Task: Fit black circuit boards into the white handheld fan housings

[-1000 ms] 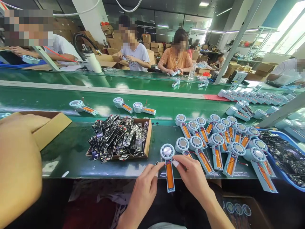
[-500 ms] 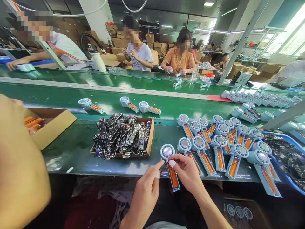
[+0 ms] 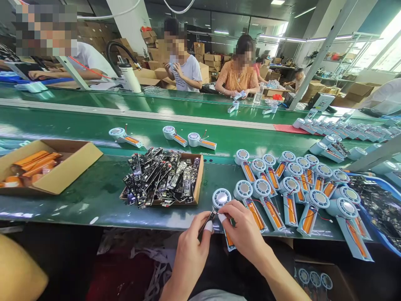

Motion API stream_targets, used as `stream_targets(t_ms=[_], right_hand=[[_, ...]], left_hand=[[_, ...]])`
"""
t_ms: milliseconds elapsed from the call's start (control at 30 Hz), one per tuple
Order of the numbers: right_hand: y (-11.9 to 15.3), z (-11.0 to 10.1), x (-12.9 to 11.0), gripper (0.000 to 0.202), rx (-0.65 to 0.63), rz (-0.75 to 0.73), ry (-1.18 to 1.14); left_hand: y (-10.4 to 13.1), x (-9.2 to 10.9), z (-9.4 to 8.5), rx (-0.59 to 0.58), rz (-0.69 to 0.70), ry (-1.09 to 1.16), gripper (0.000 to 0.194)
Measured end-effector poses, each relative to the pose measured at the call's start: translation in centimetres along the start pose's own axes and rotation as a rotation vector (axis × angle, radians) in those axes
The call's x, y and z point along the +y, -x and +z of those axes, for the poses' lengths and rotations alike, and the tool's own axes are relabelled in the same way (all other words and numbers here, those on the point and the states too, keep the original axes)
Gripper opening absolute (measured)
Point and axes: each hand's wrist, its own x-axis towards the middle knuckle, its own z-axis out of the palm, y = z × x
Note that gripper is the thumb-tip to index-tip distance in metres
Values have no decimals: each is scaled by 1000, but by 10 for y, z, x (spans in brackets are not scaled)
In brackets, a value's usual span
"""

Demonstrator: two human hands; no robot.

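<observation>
Between thumb and fingers my left hand [image 3: 194, 246] pinches a narrow black circuit board [image 3: 207, 221], tilted, its upper end close to the other hand. My right hand [image 3: 246, 232] is closed at that end of the board; the small thing in its fingertips, perhaps a wire plug, is too small to make out. Under my right hand lies a light blue fan housing [image 3: 221, 198] with a round head and an orange battery in its handle, partly hidden and reaching over the table's front edge. Left of it, a shallow carton [image 3: 199, 179] is heaped with black circuit boards [image 3: 163, 177].
Several fan housings with orange batteries [image 3: 290, 186] lie to the right, beside a blue tray [image 3: 384, 184] of boards. A carton [image 3: 75, 167] of orange batteries stands left. Housings lie on the green belt [image 3: 147, 129]. People work across it; a bare limb shows lower left.
A black circuit board now shows in my left hand, whose fingers have closed. The bare limb at the left has drawn back, uncovering the battery carton. The view has shifted slightly.
</observation>
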Motion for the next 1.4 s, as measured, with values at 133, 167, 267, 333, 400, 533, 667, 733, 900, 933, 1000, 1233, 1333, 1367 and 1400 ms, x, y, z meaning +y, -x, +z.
stream_targets(t_ms=[133, 167, 267, 333, 400, 533, 667, 733, 900, 933, 1000, 1233, 1333, 1367, 1400], right_hand=[[-1, -1, -3, 28, -61, -90, 244], [-1, -1, -4, 28, -79, -127, 316], [0, 0, -7, 29, -103, -200, 469], [1, 1, -7, 27, -87, -211, 527], [2, 3, -8, 25, -60, -208, 563], [7, 8, -13, 20, -17, -185, 606], [10, 8, -14, 17, -2, -138, 602], [8, 6, -11, 18, -15, -125, 508], [4, -2, 7, 27, -18, -86, 124], [3, -4, 11, 30, -25, -94, 68], [2, -5, 17, 32, -48, -127, -19], [-6, -8, 15, 26, -34, -82, -72], [-8, -17, 3, 27, -112, 36, -94], [-8, -21, -1, 30, -153, 88, -127], [-7, -24, -4, 32, -190, 146, -170]], left_hand=[[2, 0, 4, 54, 117, -99, 26], [2, -1, 6, 78, 161, -134, 27], [4, -3, 12, 163, 309, -241, 28], [6, -5, 17, 208, 392, -300, 30], [9, -7, 21, 261, 461, -355, 32], [14, -9, 28, 326, 538, -420, 36], [13, -7, 26, 315, 549, -356, 36], [8, -5, 20, 264, 522, -246, 35], [-8, -2, -1, 76, 422, -36, 34], [-10, -2, -3, 48, 410, -18, 33], [-13, -2, -6, -3, 387, 12, 32], [-18, -4, -4, -85, 344, 75, 32], [-15, 4, -1, -54, 291, 121, 30], [-13, 7, -1, -61, 260, 149, 31], [-9, 9, 0, -79, 221, 189, 34]])
